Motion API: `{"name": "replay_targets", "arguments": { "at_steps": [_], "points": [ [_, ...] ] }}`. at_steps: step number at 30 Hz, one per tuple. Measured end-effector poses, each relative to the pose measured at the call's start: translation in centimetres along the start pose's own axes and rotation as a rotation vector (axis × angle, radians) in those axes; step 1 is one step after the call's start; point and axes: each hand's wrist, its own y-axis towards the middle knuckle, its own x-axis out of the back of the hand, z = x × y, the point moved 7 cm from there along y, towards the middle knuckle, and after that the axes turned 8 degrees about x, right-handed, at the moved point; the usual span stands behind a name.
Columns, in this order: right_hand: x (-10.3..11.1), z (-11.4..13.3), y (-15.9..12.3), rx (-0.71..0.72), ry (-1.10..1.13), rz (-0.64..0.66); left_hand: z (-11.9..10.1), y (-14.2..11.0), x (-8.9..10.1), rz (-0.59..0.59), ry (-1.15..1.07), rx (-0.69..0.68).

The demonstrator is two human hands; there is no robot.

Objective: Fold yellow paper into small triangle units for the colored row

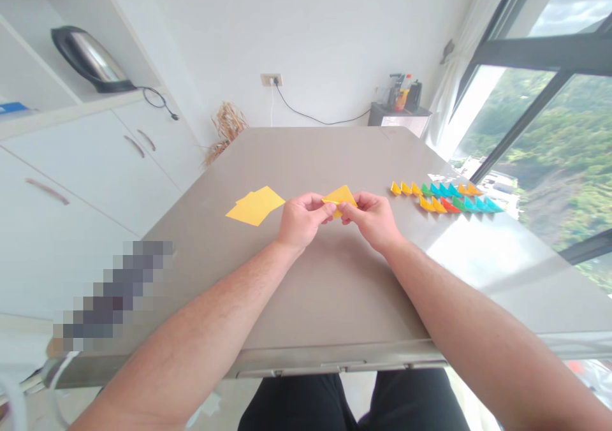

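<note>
A small piece of yellow folded paper is held up between both hands over the middle of the table. My left hand pinches its left side, thumb on the near face. On the other side my right hand grips it the same way, the two thumbs close together. The fingers behind the paper are partly hidden. To the left of my hands lies a loose pile of flat yellow paper sheets. Two rows of folded paper boats in yellow, orange, green, blue and red stand to the right.
The grey table reaches toward a white wall. A blurred-out object lies at its left edge. On a shelf at the left stands an electric kettle. A small cabinet with bottles is beyond the far edge; a window is on the right.
</note>
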Motion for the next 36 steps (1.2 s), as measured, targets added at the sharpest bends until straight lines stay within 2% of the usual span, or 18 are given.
{"name": "replay_targets", "arguments": {
  "at_steps": [6, 23, 36],
  "points": [
    [-0.15, 0.27, -0.13, 0.001, -0.036, 0.020, 0.01, -0.02, -0.07, 0.005, 0.004, 0.001],
    [-0.32, -0.61, 0.23, -0.002, 0.077, 0.001, 0.12, -0.04, -0.33, 0.024, -0.019, 0.024],
    [0.31, 0.01, 0.03, -0.022, -0.030, -0.039, -0.05, 0.19, 0.30, 0.028, 0.005, 0.040]
  ]
}}
